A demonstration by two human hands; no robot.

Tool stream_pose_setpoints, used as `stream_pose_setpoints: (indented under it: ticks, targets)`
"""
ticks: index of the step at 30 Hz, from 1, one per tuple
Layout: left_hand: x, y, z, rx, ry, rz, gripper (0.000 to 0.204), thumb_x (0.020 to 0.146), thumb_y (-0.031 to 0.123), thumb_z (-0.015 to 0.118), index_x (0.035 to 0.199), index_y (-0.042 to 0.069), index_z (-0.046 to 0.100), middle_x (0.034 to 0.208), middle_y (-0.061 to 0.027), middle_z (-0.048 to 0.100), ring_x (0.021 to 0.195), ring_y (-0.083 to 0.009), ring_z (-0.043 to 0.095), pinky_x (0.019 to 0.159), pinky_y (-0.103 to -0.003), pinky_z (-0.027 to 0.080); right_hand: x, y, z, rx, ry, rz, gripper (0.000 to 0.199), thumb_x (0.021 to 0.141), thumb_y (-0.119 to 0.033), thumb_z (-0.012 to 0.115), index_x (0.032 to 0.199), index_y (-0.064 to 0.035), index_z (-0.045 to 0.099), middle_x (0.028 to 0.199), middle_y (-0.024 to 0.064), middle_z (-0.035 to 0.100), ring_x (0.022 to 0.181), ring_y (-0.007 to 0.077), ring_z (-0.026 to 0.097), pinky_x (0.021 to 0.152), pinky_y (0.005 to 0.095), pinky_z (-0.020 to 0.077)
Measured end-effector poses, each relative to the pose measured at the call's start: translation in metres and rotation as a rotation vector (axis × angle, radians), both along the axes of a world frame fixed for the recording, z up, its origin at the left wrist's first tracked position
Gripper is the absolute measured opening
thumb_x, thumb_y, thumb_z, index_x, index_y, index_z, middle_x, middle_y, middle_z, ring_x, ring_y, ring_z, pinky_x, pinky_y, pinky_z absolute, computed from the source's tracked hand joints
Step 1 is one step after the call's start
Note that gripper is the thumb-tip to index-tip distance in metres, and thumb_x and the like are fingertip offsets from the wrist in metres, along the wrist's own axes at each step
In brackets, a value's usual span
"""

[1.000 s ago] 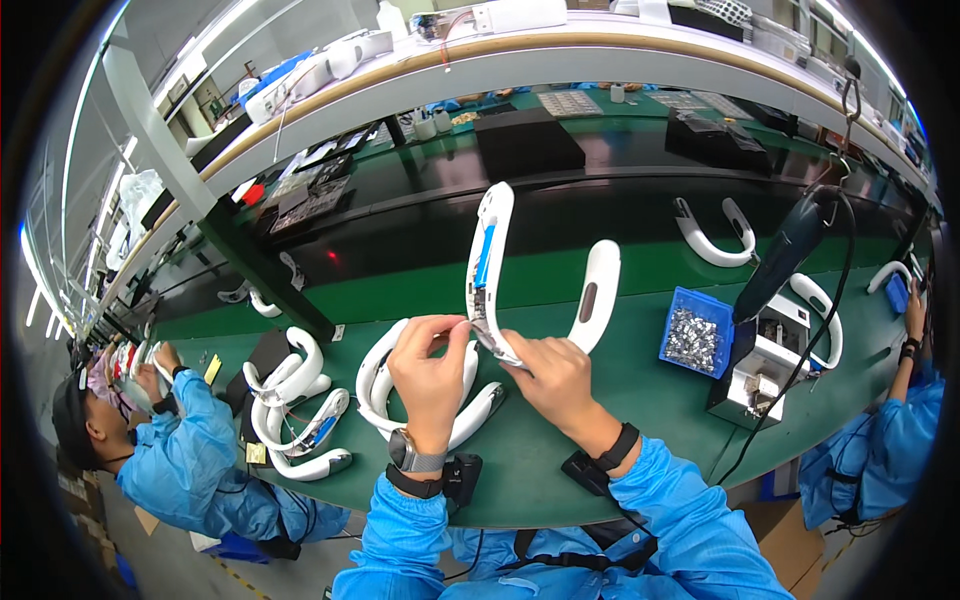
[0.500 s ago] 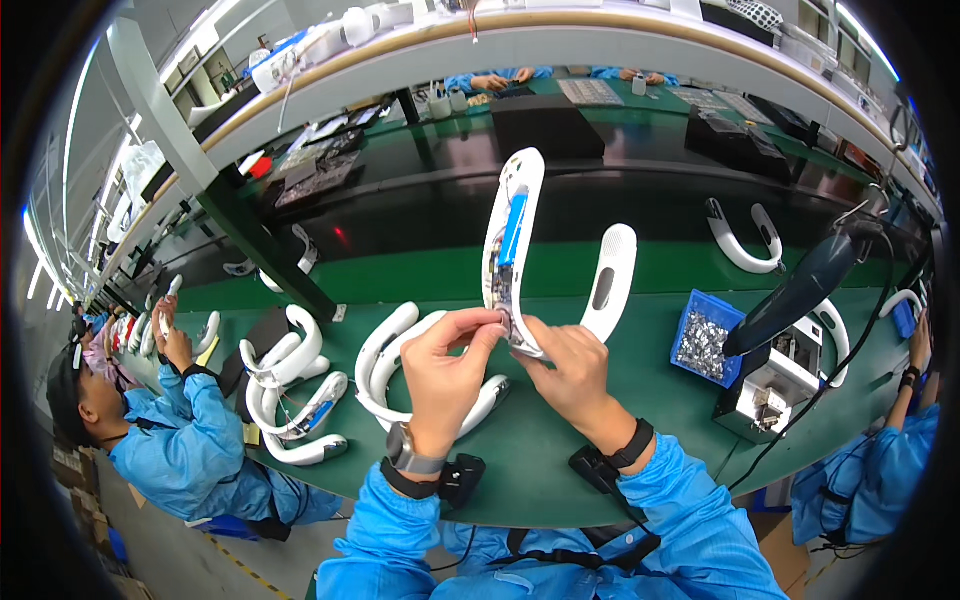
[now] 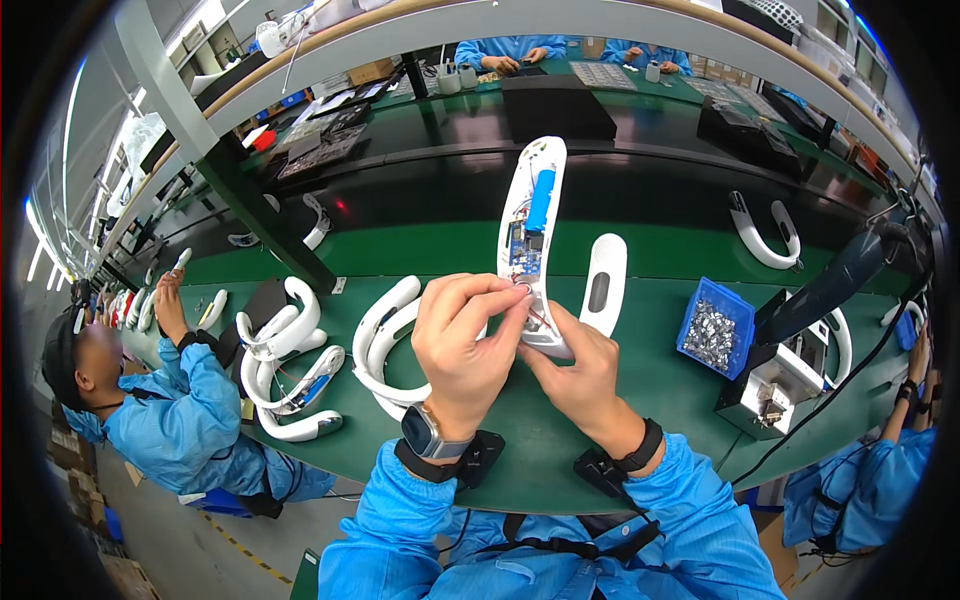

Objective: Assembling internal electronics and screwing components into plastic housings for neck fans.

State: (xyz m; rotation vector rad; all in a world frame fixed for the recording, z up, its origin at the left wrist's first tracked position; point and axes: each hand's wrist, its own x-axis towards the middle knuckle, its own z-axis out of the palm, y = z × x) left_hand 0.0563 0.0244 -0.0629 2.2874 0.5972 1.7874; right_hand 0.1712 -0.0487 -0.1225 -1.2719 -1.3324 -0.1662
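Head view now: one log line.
Left hand: pinching at white U-shaped device; right hand: gripping its curve; circuit board, blue cylinder: exposed; blue bin: metal parts

Wrinkled blue sleeves (image 3: 690, 520) meet black wristbands (image 3: 641, 447), with a grey-banded watch (image 3: 420, 428) on the left.

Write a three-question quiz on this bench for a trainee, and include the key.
1. Multiple choice: What colour is the cylinder inside the white U-shaped housing?
A) red
B) blue
C) yellow

2. True or false: The watch is on the person's right wrist.

3. Fill in the blank: The open bin of small shiny pieces stands to the ____ of the right hand.

Key: 1. B; 2. False, it is on the left wrist; 3. right.
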Motion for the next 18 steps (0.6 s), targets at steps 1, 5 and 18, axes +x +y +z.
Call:
stream_pose_setpoints:
  ticks: [1,5,18]
  targets:
    - [0.001,0.0,0.0,0.0,0.0,0.001,0.019,0.068,-0.006,0.08,0.083,0.004,0.074,0.085,-0.007,0.07,0.081,-0.0227,0.064,0.07,-0.033,0.051,0.0,0.002,-0.003,0.007,0.025,-0.003,0.054,0.068,-0.007,0.084,0.118,-0.0027,0.066,0.086,0.0155,0.072,0.073,0.0318,0.071,0.063,0.0365,0.0543]
    - [0.004,0.001,0.001,0.084,0.121,0.097,0.019,0.067,-0.002,0.08,0.083,0.005,0.074,0.086,-0.0048,0.073,0.083,-0.0246,0.064,0.072,-0.034,0.051,0.004,0.001,-0.002,-0.01,0.016,-0.02,0.053,0.069,-0.006,0.083,0.118,-0.0016,0.066,0.086,0.0173,0.072,0.072,0.0325,0.071,0.061,0.0363,0.0553]
    - [0.003,0.005,0.011,-0.056,0.136,0.072,0.026,0.07,0.0,0.079,0.094,0.005,0.071,0.093,-0.0078,0.064,0.083,-0.0224,0.06,0.075,-0.033,0.05,0.009,0.003,-0.001,0.009,-0.008,-0.026,0.054,0.069,-0.007,0.083,0.119,-0.001,0.066,0.083,0.017,0.071,0.07,0.0323,0.07,0.06,0.0365,0.0546]
